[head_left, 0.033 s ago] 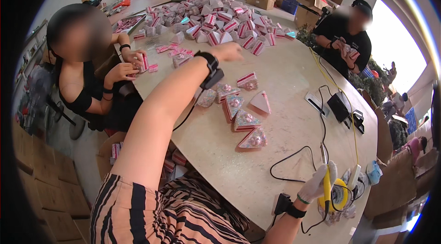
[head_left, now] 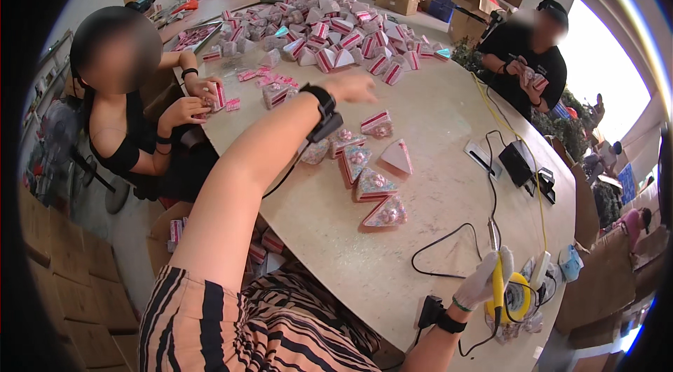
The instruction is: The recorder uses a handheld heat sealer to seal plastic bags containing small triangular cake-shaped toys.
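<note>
My left hand (head_left: 352, 87) reaches out over the middle of the table, palm down. Its fingers are stretched out, a little blurred, and nothing shows in them. Below it lie several wedge-shaped toy cake slices with pink-and-white sides; a plain white-topped slice (head_left: 398, 157) sits beside a decorated one (head_left: 376, 183). Beyond the hand rises a big heap of cake slices (head_left: 329, 29). At the lower right my right hand (head_left: 478, 284), in a white glove, is closed round a yellow-handled soldering iron (head_left: 498, 281), its metal tip pointing away from me.
A yellow roll (head_left: 517, 296) and a white power strip (head_left: 540, 270) lie beside my right hand. Black cords run across the table (head_left: 336, 260) to a black box (head_left: 517, 162). Co-workers sit at the left (head_left: 119, 120) and far right (head_left: 529, 57), each handling slices.
My left hand has shifted slightly to the right and nearer to me. The right hand with the soldering iron stays in place.
</note>
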Action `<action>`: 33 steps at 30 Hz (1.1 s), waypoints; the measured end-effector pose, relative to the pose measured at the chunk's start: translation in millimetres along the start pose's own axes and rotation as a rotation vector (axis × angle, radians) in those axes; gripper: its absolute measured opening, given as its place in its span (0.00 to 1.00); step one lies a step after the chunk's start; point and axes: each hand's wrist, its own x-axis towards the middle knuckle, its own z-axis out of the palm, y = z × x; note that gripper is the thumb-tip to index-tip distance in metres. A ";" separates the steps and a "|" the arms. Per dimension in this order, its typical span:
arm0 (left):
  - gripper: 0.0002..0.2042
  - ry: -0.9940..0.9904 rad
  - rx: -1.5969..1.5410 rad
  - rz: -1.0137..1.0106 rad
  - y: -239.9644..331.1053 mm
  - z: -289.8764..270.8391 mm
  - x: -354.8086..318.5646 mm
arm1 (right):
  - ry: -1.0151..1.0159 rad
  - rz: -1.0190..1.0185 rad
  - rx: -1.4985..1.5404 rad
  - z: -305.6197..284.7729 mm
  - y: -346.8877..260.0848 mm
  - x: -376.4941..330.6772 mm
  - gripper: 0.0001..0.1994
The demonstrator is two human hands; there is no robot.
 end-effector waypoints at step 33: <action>0.39 -0.303 0.116 0.279 111.1 66.3 -36.4 | -0.086 0.018 0.053 3.4 -12.0 -2.7 0.11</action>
